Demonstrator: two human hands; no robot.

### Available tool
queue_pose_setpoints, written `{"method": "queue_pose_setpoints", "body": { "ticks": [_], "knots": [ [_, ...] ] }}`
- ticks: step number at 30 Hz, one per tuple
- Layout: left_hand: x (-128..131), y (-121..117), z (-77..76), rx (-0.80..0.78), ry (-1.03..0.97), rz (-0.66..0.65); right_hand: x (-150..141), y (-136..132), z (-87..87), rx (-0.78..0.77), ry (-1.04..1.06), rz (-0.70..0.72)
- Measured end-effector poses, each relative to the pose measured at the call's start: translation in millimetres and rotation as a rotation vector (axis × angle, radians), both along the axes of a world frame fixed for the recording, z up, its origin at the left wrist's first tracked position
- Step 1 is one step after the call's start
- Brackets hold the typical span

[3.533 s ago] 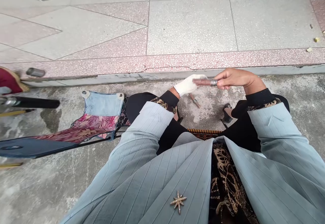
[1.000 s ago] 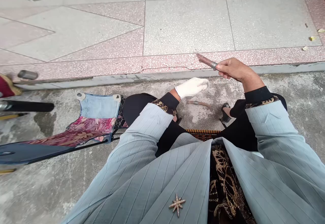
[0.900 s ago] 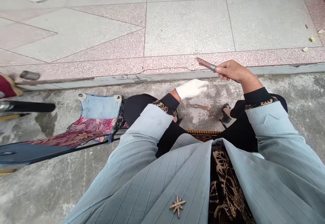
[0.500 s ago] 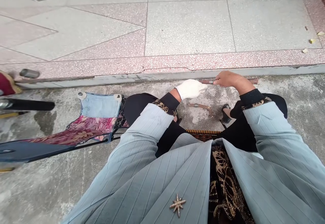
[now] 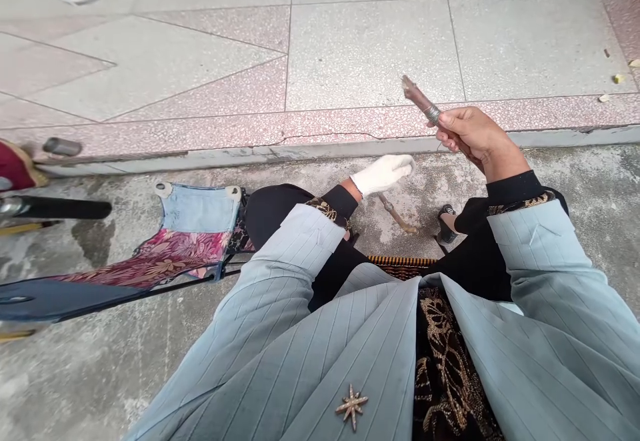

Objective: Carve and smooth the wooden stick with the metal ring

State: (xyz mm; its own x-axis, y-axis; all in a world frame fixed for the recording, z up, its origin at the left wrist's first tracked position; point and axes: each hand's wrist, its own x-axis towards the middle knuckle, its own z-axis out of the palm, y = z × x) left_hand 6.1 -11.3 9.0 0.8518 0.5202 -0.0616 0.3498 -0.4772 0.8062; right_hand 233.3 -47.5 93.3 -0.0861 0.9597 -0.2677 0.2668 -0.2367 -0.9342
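Stick (image 5: 419,97) slants far and left from the right hand (image 5: 470,133)

The stick is in the right hand, fingers and thumb closed round its near part, and is seen against the pink border (image 5: 340,123) of the raised floor. Its long axis runs on a slant from near right to far left: the rough, paler end points far and left, while the other end runs back beneath the palm toward the wrist. Wire (image 5: 433,115) is wound round it in a tight coil, just beside the fingertips.

The left hand (image 5: 384,173), in a white glove, is to the left and nearer, well apart from the stick. Its fingers are bunched narrow; whether they pinch anything, I cannot tell. Just beside it, on the near side, a second stick (image 5: 399,217) lies on the ground, also slanting from far left to near right.

The ground (image 5: 150,341) is worn grey concrete with pale patches. Beyond it a low step rises to a floor of speckled grey tiles (image 5: 370,54), with pink shapes at left. A chair (image 5: 165,247) with flowered cloth stands at left, a black tube (image 5: 65,207) farther left, and a metal can (image 5: 63,146) on the step's edge.
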Motion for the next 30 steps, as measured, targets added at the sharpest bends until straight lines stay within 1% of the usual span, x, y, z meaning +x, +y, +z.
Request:
{"method": "queue_pose_setpoints", "body": {
  "ticks": [1, 3, 7, 10, 12, 15, 17, 20, 22, 24, 26, 28, 30],
  "knots": [
    [1.5, -2.2, 0.5, -0.004, 0.005, -0.023, 0.3, 1.0, -2.5, -0.005, 0.023, -0.051],
    [2.8, -5.0, 2.9, 0.003, 0.025, -0.050, -0.2, 3.5, -8.8, -0.022, 0.040, -0.104],
    [0.0, -4.2, 9.4, 0.020, 0.076, -0.071, 0.4, 9.7, -19.4, -0.027, -0.030, -0.109],
    [-2.2, -2.5, 11.3, 0.062, 0.121, -0.099, 1.7, 14.6, -26.5, -0.015, -0.208, -0.073],
    [-2.6, -1.9, 10.8, 0.105, 0.157, -0.116, 0.8, 17.3, -32.4, -0.008, -0.426, -0.036],
    [-2.2, -1.4, 9.2, 0.185, 0.214, -0.127, -4.2, 19.4, -41.4, 0.025, -0.817, 0.057],
    [-2.1, -1.4, 8.1, 0.250, 0.248, -0.153, -8.4, 19.8, -45.0, 0.020, -1.000, 0.160],
    [-2.7, -1.8, 6.9, 0.319, 0.284, -0.208, -12.9, 19.6, -45.1, -0.052, -1.136, 0.346],
    [-3.8, -1.2, 6.9, 0.346, 0.318, -0.228, -14.9, 18.9, -43.4, -0.136, -1.183, 0.468],
    [-5.9, 1.0, 7.9, 0.386, 0.358, -0.231, -17.1, 17.5, -42.2, -0.248, -1.188, 0.595],
    [-9.0, 5.0, 9.8, 0.433, 0.391, -0.210, -19.8, 15.2, -41.2, -0.360, -1.103, 0.729],
    [-12.5, 9.8, 11.6, 0.461, 0.412, -0.167, -21.7, 12.0, -38.2, -0.443, -0.905, 0.865],
    [-15.4, 13.2, 11.9, 0.448, 0.376, -0.115, -20.6, 8.0, -30.8, -0.467, -0.591, 0.992]
  ]
}}
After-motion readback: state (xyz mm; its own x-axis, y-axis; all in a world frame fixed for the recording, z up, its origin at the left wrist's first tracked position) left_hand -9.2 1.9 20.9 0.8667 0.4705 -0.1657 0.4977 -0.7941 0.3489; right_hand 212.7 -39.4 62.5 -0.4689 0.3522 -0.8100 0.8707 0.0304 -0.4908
